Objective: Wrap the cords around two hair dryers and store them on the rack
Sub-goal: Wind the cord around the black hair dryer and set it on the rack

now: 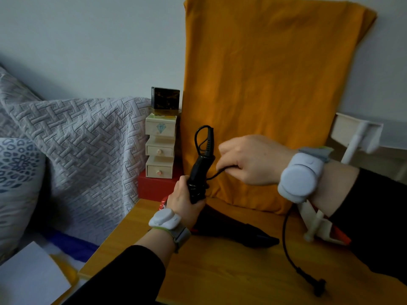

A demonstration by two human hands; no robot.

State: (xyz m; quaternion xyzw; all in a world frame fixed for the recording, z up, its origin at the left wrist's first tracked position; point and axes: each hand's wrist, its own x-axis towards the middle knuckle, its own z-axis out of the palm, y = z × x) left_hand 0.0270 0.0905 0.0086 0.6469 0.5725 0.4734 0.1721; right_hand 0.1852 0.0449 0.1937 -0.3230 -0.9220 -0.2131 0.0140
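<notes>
My left hand (187,200) grips the handle of a black hair dryer (199,172) that points upward, with turns of black cord (217,172) wound around the handle. My right hand (251,160) pinches that cord just right of the handle. The dryer's body (242,233) lies low on the wooden table (220,271), its nozzle pointing right. A loose cord with a plug (317,285) trails over the table at the right. A red and white object (323,227), partly hidden by my right arm, lies behind it. A white rack (356,137) hangs on the wall at the right.
An orange cloth (271,95) hangs behind the table. A stack of small wooden drawer boxes (160,148) with a dark cube box on top stands on a red box (154,186). A quilted grey blanket (77,150) covers the bed at the left.
</notes>
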